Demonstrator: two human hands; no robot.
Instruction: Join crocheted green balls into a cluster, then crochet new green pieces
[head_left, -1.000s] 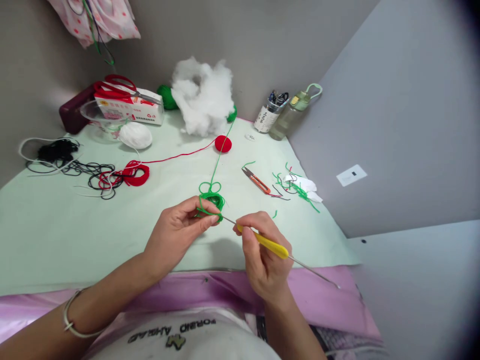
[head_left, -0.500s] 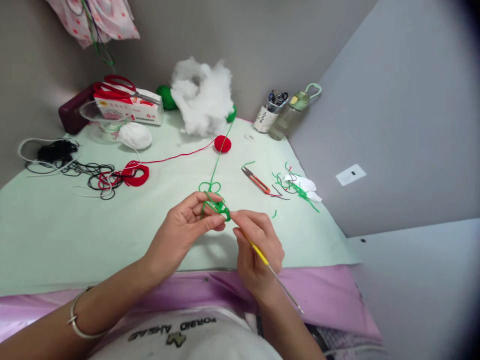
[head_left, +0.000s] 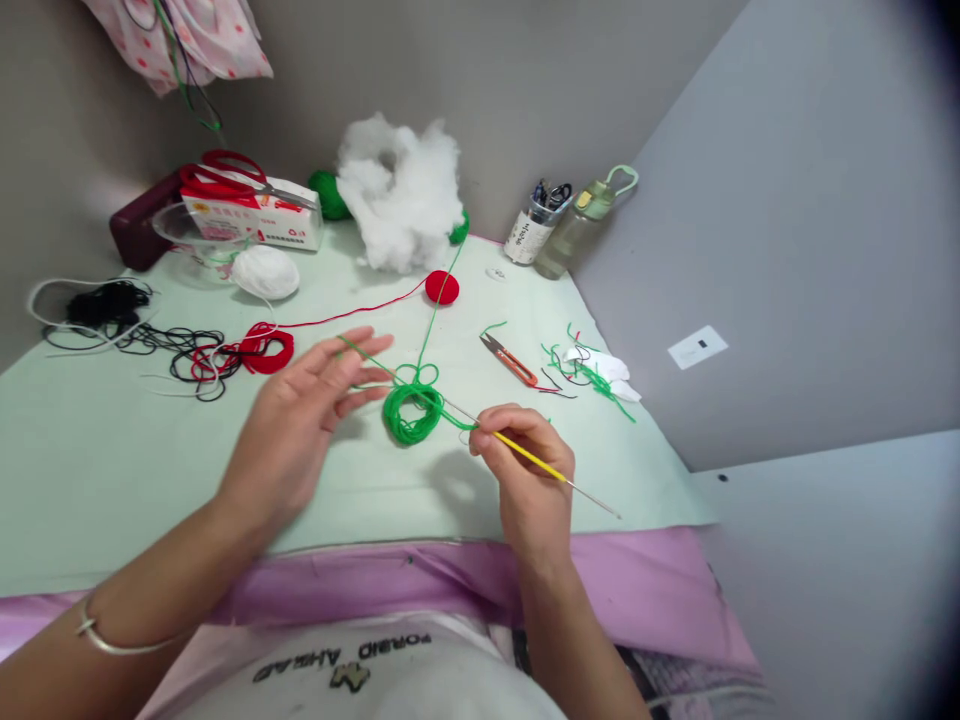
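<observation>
My right hand is closed on a crochet hook with a yellow handle; its metal tip points left toward a small coil of green yarn lying on the pale green table cover. My left hand hovers left of the coil with fingers stretched out, and a green strand runs across its fingertips. From the coil, the green yarn leads back toward the white stuffing.
Orange thread snips and green yarn scraps lie to the right. A red crocheted disc, red and black yarn tangles, a white ball, a box with red scissors, a jar and a bottle stand further back.
My left hand let go of the green yarn bundle, opened and moved left. The coil now lies on the table. My right hand drew the hook back to the right.
</observation>
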